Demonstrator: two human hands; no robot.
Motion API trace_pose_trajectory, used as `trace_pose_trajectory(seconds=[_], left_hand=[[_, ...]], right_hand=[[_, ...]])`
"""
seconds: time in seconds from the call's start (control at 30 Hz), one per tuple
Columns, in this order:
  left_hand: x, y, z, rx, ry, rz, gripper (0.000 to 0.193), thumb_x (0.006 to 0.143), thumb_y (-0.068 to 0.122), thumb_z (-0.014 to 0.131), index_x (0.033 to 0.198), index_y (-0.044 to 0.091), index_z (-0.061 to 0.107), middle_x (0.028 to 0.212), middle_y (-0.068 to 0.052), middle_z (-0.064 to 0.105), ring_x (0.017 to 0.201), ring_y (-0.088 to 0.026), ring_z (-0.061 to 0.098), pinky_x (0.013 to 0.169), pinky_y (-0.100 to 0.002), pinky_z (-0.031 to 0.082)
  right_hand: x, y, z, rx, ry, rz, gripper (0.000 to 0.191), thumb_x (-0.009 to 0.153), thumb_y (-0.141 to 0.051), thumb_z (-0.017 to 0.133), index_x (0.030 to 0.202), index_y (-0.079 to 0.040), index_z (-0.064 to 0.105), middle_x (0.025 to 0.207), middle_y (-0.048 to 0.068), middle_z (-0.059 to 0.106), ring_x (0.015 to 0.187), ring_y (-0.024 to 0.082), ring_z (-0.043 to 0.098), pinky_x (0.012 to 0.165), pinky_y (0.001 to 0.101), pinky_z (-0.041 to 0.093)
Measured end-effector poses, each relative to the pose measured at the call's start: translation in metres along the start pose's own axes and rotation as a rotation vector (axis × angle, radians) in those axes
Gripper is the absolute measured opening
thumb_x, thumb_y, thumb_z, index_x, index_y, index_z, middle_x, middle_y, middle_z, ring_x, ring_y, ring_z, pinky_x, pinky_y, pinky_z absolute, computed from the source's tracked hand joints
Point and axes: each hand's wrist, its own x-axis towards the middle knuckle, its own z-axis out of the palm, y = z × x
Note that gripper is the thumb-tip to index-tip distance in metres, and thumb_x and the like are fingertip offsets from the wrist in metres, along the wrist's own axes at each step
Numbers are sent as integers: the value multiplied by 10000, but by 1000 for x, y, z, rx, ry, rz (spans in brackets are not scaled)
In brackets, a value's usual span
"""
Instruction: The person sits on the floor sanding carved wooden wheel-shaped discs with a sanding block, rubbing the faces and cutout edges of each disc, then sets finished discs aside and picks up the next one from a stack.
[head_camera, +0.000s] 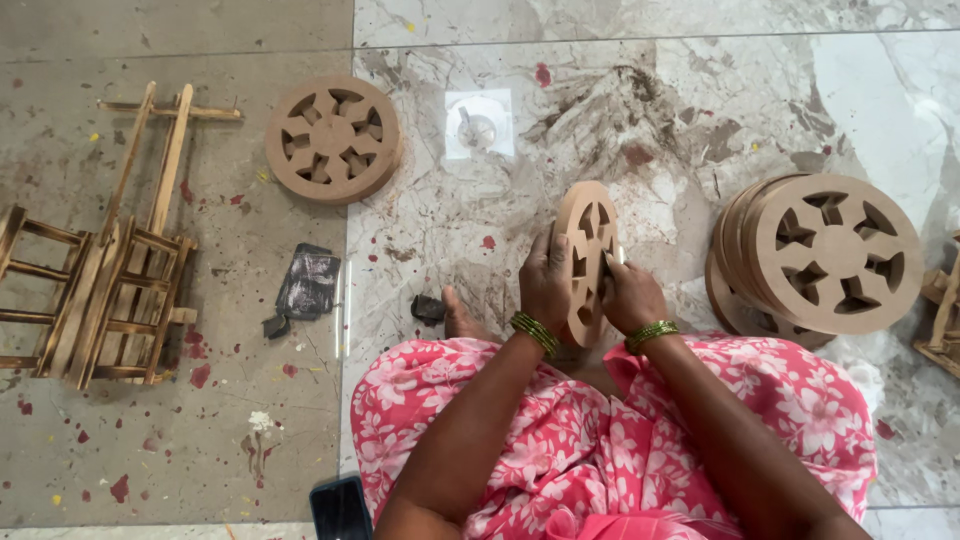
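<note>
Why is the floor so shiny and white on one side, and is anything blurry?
Head view: soft light glares off the polished marble floor at upper right, washing it pale; the duller left tiles show no glare. The wooden wheel held between the left hand and right hand looks sharp, as do the stacked wheels. Shadows are faint and soft.

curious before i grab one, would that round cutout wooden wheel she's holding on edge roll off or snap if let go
The wooden wheel stands on edge between the left hand and right hand; being round, it would probably roll or topple flat if released. It looks stiff. The cutouts likely make it light, with thin spokes perhaps breakable.
</note>
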Motion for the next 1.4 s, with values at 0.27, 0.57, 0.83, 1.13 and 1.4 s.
trace_pose_trajectory(seconds=[0.27,0.57,0.83,1.13,1.4], left_hand=[[-4,13,-3,45,30,21,456,1066,394,469,1337,56,611,1060,-137,755,938,-227,743,794,-350,585],[0,4,-2,64,42,84,424,1073,359,489,1286,25,640,1050,-165,755,946,-252,738,810,-365,569],[11,-14,-5,-80,74,-73,431,1084,370,477,1165,5,692,954,-124,740,840,-199,682,740,-347,566],[16,-20,-13,-24,5,-116,471,1069,376,479,1163,-16,724,876,-103,725,785,-158,643,713,-318,536],[20,-25,-16,6,36,-154,493,1070,413,474,1096,-10,725,908,-102,742,840,-174,683,761,-331,549]], right_hand=[[-1,-26,-1,201,246,-143,441,909,-85,572,1348,-62,619,1034,213,671,847,415,661,742,500,553],[45,-17,7,186,225,-92,98,967,-88,618,992,-24,689,938,138,683,721,272,648,682,403,560],[-10,-36,-5,-23,127,-177,635,775,-102,691,1393,-38,561,1056,148,689,730,270,698,606,375,601],[29,-43,-18,-93,170,-170,537,907,-171,659,1418,-69,531,1222,150,675,898,302,726,735,402,624],[-20,-52,-19,-121,68,-203,853,627,-200,796,1411,-44,499,1180,162,655,951,337,697,787,436,594]])
